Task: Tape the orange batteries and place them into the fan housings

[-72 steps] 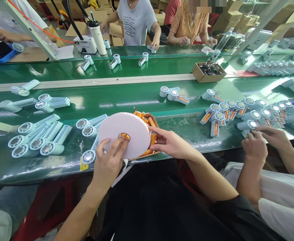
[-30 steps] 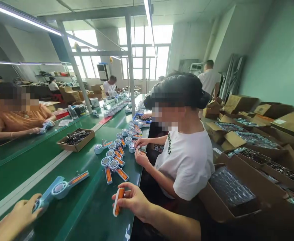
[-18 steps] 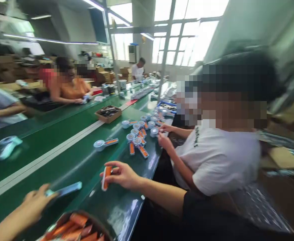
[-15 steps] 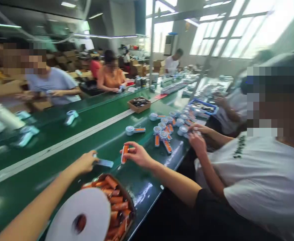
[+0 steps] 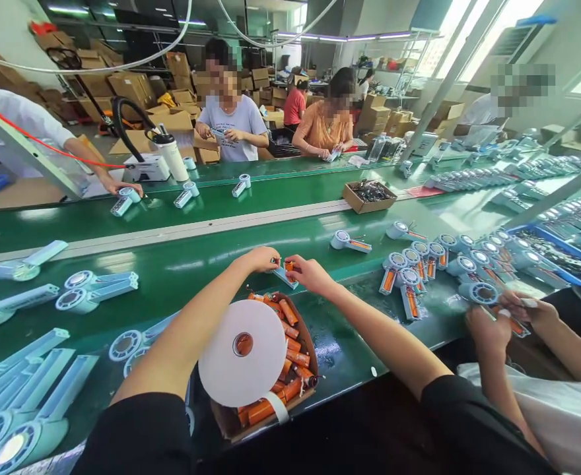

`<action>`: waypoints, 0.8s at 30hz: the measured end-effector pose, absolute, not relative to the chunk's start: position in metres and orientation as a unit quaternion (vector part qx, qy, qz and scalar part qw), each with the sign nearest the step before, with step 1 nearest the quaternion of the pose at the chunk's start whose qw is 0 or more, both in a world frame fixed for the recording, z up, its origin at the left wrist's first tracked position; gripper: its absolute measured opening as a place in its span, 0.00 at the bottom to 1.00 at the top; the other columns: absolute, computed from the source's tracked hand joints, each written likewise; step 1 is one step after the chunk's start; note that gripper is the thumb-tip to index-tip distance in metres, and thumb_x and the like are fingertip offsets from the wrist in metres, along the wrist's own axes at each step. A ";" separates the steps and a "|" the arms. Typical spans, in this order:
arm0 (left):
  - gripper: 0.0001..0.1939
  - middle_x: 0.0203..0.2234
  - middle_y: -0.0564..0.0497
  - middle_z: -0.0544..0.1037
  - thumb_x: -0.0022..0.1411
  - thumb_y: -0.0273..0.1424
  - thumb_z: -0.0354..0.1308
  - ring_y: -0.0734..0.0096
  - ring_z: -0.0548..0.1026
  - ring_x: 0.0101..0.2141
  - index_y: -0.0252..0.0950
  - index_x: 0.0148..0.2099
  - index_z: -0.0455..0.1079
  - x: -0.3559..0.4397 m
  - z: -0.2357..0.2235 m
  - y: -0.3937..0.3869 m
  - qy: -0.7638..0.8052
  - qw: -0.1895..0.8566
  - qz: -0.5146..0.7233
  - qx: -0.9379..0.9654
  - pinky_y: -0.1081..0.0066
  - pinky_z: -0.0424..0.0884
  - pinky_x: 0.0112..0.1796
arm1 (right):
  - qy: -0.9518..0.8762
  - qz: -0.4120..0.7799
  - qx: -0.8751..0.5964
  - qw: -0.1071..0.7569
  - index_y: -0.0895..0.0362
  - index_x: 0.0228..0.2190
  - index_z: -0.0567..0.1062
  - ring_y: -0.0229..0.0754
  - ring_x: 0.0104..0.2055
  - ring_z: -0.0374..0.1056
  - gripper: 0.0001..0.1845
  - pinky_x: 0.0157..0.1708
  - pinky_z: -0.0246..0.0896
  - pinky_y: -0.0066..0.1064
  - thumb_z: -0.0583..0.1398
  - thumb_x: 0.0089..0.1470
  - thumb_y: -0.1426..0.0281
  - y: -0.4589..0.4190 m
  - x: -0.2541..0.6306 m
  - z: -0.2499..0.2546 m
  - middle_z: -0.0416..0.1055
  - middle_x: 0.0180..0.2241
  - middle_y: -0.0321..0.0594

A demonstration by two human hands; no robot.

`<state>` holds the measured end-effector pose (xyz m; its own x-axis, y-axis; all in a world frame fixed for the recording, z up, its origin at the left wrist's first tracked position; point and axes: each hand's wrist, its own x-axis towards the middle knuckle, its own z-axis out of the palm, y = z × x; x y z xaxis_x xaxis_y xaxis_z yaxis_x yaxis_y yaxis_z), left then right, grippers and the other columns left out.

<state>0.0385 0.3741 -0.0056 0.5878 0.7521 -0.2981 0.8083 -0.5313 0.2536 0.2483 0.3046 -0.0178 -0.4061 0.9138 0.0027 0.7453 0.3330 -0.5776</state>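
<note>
Both of my hands meet over the green bench, just beyond a carton of orange batteries. My left hand (image 5: 263, 259) is closed on a light blue handheld fan housing (image 5: 286, 278); its handle points toward me, and my fingers hide much of the rest. My right hand (image 5: 311, 274) pinches an orange cylindrical battery (image 5: 289, 266) at the open handle. Below them, the carton (image 5: 313, 330) holds several batteries (image 5: 298, 358) with thin wires. A white tape roll (image 5: 265, 323) lies on top of the carton, its loose end hanging at the front.
Pale blue fan housings (image 5: 80, 290) lie at the left. Fans with orange batteries (image 5: 410, 300) cluster at the right, near a co-worker's hands (image 5: 491, 330). A small box of dark parts (image 5: 370, 196) stands beyond, by the white divider strip (image 5: 211, 224). Other people work across the bench.
The view has swung left. My right hand has brought the battery over to the fan housing in my left hand; the hands were apart before.
</note>
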 end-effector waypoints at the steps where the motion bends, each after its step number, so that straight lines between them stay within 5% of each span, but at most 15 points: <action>1: 0.10 0.46 0.49 0.84 0.69 0.38 0.61 0.65 0.80 0.47 0.39 0.45 0.80 0.040 -0.006 0.375 0.447 0.189 -0.077 0.871 0.66 0.73 0.49 | -0.805 0.233 -0.525 0.146 0.50 0.59 0.74 0.46 0.45 0.81 0.20 0.45 0.68 0.30 0.63 0.66 0.68 0.304 0.248 -0.016 0.85 0.42 0.39; 5: 0.15 0.45 0.46 0.82 0.73 0.42 0.61 0.63 0.80 0.45 0.35 0.49 0.77 0.046 -0.006 0.377 0.459 0.204 -0.075 0.862 0.56 0.77 0.51 | -0.822 0.160 -0.543 0.067 0.52 0.58 0.74 0.53 0.48 0.81 0.19 0.43 0.67 0.32 0.62 0.67 0.64 0.300 0.245 -0.007 0.84 0.45 0.47; 14: 0.16 0.51 0.45 0.79 0.74 0.41 0.61 0.61 0.79 0.49 0.36 0.54 0.75 0.070 -0.003 0.369 0.511 0.218 -0.045 0.830 0.55 0.79 0.51 | -0.840 0.094 -0.532 -0.047 0.47 0.57 0.78 0.54 0.49 0.80 0.19 0.47 0.71 0.37 0.60 0.69 0.58 0.298 0.236 -0.008 0.83 0.47 0.51; 18: 0.14 0.52 0.44 0.80 0.74 0.38 0.60 0.60 0.79 0.51 0.35 0.55 0.76 0.088 0.011 0.359 0.537 0.211 -0.019 0.817 0.53 0.77 0.54 | -0.859 0.090 -0.502 -0.046 0.50 0.55 0.81 0.53 0.57 0.75 0.19 0.53 0.69 0.36 0.60 0.68 0.58 0.303 0.242 -0.012 0.82 0.51 0.50; 24: 0.24 0.65 0.44 0.75 0.72 0.38 0.60 0.57 0.70 0.66 0.38 0.67 0.69 0.040 0.047 0.260 0.539 0.156 0.111 0.820 0.57 0.65 0.66 | -0.846 0.083 -0.526 0.021 0.54 0.54 0.82 0.52 0.54 0.76 0.19 0.53 0.67 0.37 0.57 0.69 0.68 0.330 0.263 -0.003 0.82 0.52 0.50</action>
<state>0.0403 0.2597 0.0469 0.3951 0.9185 0.0139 0.8490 -0.3708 0.3765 0.2633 0.3297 -0.0034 -0.4456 0.8938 -0.0509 0.8867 0.4328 -0.1629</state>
